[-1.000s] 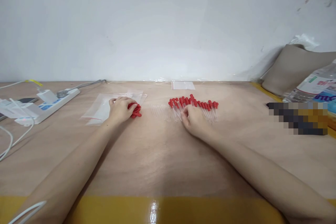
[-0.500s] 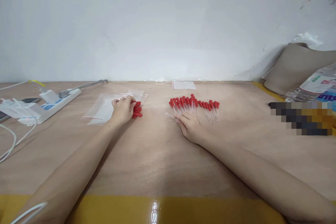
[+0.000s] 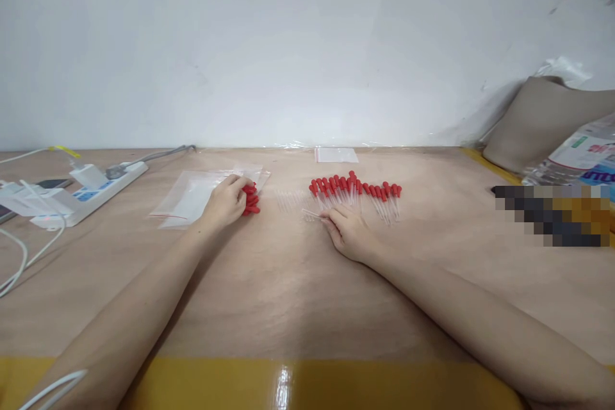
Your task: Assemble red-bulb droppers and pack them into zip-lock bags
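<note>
My left hand (image 3: 225, 200) is at a small pile of red rubber bulbs (image 3: 251, 208), its fingers bent and closed on a bulb at the top; the fingertips are partly hidden. My right hand (image 3: 350, 232) pinches a clear dropper tube (image 3: 312, 213) between thumb and fingers, the tube's end pointing left. Loose clear tubes (image 3: 288, 200) lie side by side between the two hands. Just beyond my right hand is a row of droppers (image 3: 336, 188) with red bulbs fitted on clear tubes. More such droppers (image 3: 384, 195) lie to its right.
Clear zip bags (image 3: 180, 202) lie flat behind my left hand. A small white bag (image 3: 337, 155) is near the wall. At left stands a power strip (image 3: 108, 195) with chargers and white cables (image 3: 45, 250). A plastic bottle (image 3: 571, 157) and a grey-brown object (image 3: 538, 122) are far right.
My left fingers have shifted slightly and curled at the red bulbs. The right hand stays almost in place, the tube in it tilted a little differently. The bulbs and droppers lie as before.
</note>
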A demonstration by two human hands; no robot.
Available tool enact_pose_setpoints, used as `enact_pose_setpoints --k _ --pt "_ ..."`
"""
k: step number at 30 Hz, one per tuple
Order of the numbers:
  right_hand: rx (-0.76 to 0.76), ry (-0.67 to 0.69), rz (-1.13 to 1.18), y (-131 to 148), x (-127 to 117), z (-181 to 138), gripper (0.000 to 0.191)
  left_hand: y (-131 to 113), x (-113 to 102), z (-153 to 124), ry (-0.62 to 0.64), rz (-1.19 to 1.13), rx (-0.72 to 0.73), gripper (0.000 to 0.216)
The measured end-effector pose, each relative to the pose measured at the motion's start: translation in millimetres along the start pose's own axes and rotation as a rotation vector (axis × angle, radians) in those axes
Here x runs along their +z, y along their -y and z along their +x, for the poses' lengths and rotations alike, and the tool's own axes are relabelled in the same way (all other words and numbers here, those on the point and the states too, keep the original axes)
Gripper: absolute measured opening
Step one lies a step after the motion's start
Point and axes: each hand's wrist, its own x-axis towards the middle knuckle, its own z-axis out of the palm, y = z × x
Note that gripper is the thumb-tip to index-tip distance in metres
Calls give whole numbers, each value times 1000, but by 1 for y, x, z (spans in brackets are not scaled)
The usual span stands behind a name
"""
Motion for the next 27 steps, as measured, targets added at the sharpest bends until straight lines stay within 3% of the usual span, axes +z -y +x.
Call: enact_pose_setpoints --k 7,10,15,20,27 --pt "-3 9 -2 0 1 0 19 2 1 -1 30 79 53 21" --pt "-3 1 -5 0 0 1 18 -1 -1 -1 -21 37 93 25" --pt "21 -28 51 -1 1 1 17 -36 4 -7 -119 -328 -34 30" --pt "60 -47 71 -3 3 -1 17 -82 34 -27 67 -857 -264 21" --pt "80 -30 39 -2 0 0 15 -81 52 -38 16 -872 -186 29"
